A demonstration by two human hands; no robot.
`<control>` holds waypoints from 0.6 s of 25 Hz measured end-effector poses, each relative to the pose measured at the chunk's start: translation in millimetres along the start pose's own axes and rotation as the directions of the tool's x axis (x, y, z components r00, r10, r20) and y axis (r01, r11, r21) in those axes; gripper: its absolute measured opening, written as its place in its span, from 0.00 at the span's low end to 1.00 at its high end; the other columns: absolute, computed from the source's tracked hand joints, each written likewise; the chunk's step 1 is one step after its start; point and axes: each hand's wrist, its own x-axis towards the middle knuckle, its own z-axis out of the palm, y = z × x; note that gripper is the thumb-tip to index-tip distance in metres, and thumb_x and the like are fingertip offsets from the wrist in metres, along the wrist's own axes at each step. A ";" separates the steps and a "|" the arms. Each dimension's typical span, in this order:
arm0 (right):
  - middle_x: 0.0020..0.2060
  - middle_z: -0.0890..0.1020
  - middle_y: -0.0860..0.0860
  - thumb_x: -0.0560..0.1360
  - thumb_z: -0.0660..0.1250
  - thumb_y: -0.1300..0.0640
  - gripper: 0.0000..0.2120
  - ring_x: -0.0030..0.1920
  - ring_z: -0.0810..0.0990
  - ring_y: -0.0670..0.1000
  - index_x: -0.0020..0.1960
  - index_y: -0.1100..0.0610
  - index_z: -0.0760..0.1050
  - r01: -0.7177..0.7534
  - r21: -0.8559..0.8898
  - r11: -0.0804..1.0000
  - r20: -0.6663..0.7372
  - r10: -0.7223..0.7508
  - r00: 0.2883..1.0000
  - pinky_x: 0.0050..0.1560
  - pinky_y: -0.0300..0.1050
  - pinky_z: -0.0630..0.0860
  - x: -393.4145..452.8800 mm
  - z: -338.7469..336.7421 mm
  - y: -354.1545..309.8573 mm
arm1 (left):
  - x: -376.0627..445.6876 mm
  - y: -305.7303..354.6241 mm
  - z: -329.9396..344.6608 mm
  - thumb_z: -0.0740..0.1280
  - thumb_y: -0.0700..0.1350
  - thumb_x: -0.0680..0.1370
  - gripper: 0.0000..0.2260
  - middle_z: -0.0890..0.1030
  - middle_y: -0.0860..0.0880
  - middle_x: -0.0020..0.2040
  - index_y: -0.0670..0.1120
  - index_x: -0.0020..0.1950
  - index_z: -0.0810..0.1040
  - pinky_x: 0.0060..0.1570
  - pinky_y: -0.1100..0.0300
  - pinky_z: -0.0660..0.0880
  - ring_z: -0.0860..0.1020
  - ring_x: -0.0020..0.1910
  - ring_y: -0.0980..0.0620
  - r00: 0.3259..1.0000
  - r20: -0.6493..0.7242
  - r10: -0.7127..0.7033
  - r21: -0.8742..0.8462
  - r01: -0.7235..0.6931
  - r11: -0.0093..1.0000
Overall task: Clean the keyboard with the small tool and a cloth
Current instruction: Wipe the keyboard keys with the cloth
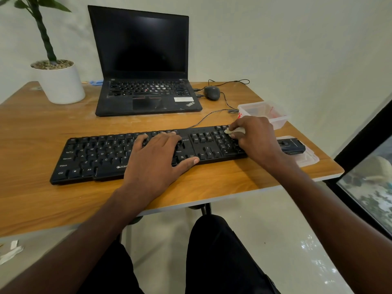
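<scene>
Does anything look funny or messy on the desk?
Yes. The laptop has several pale, worn-looking keys in the middle of its keyboard, unlike the dark ones around them. White scraps also lie on the floor at the left.

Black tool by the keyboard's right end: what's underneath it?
The black tool lies on a clear plastic lid on the table. The right hand covers its left end.

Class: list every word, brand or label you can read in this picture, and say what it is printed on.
"ThinkPad": laptop, palm rest corner.
"ZEB...": keyboard front edge; the rest hidden under the left hand.
"Ctrl", "Alt", "Shift", "Caps Lock": keyboard keys.
White sticker on laptop: too blurred.
Black device marking: too small.
</scene>
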 end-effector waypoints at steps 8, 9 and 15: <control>0.53 0.86 0.52 0.75 0.76 0.59 0.09 0.53 0.81 0.51 0.54 0.53 0.87 -0.037 -0.042 0.998 0.016 0.038 0.999 0.50 0.42 0.72 8.2 -18.8 2.9 | -0.9 0.0 -0.7 0.49 0.77 0.78 0.38 0.72 0.53 0.78 0.55 0.78 0.68 0.82 0.42 0.52 0.68 0.78 0.53 1.000 -0.013 0.014 0.003 -0.013 1.000; 0.55 0.86 0.55 0.75 0.76 0.59 0.10 0.56 0.81 0.54 0.56 0.53 0.87 -0.062 -0.045 0.997 0.000 0.062 0.998 0.54 0.45 0.75 5.6 -12.3 3.3 | -1.3 0.4 -0.9 0.49 0.77 0.78 0.38 0.72 0.53 0.78 0.55 0.78 0.69 0.82 0.42 0.52 0.68 0.78 0.54 1.000 -0.014 0.014 0.004 -0.014 1.000; 0.53 0.86 0.52 0.74 0.78 0.58 0.07 0.55 0.82 0.52 0.52 0.53 0.87 -0.034 -0.035 0.999 0.119 0.038 0.992 0.52 0.45 0.77 -3.0 -21.5 -5.7 | -1.7 1.6 -3.0 0.47 0.78 0.77 0.39 0.73 0.53 0.78 0.55 0.78 0.69 0.82 0.42 0.51 0.69 0.78 0.54 1.000 -0.008 0.009 -0.001 -0.009 1.000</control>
